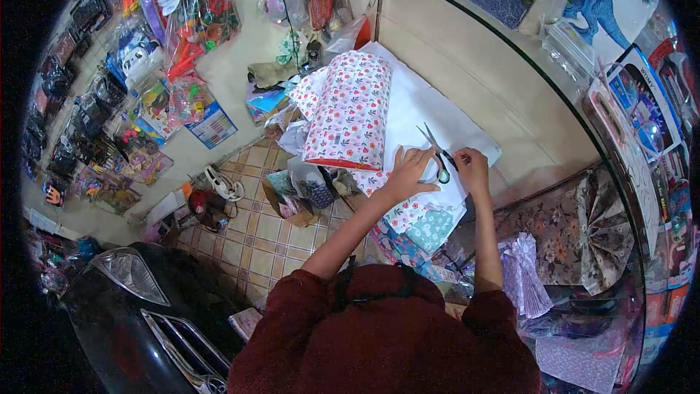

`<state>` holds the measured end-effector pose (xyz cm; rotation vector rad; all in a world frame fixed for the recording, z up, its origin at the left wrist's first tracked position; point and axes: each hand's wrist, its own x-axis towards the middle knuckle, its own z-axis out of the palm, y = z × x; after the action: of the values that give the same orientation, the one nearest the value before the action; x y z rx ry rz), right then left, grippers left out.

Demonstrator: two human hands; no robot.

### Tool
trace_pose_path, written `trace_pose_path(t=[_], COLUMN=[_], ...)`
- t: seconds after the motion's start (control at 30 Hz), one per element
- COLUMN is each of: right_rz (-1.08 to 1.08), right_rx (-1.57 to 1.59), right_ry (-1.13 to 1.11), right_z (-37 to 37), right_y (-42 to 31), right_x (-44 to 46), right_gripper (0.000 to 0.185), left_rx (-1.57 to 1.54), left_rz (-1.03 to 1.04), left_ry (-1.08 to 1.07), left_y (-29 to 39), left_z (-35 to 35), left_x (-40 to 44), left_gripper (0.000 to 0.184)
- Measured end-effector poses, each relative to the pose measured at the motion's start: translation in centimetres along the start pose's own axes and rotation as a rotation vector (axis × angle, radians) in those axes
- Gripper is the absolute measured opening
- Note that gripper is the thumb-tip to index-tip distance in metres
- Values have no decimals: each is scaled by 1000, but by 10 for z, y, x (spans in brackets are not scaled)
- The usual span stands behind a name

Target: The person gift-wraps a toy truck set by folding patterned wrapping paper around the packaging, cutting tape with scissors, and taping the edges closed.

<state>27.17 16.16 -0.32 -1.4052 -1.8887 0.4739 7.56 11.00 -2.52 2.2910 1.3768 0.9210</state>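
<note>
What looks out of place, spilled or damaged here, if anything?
Nothing spilled or clearly damaged stands out. Slightly odd: the scissors look open between the left hand and right hand, perhaps a nick risk.

Off left of the left hand (408, 175), packaged toys (138, 51) crowd the wall (248, 113), with white sandals (224, 184) low down beside the tiled floor (251, 237). A blue dinosaur (596, 4) is well beyond the right hand (472, 169); on that hand's near side, pleated lilac cloth (522, 277).

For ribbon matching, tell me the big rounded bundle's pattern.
The bundle is white with small reddish flowers and dark leaves, clearest in head view.
</note>
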Motion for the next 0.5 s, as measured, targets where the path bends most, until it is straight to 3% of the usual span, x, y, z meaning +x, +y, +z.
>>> trace_pose_path(t=[0.17,0.3,0.37,0.5], right_rz=[-127,-64,-95,21], right_rx=[8,-201,-274,200], right_ry=[114,88,137,-182], right_z=[8,14,15,30], right_y=[-31,-49,-49,12], right_x=[11,24,29,47], right_gripper=[10,21,26,33], left_rx=[-95,-220,-319,-394], left_rz=[16,32,-60,-198], left_ry=[143,202,263,385], left_y=[11,20,26,10], left_z=[-10,-33,-48,-47], left_x=[-18,-52,-71,-101], left_gripper=[98,81,63,44])
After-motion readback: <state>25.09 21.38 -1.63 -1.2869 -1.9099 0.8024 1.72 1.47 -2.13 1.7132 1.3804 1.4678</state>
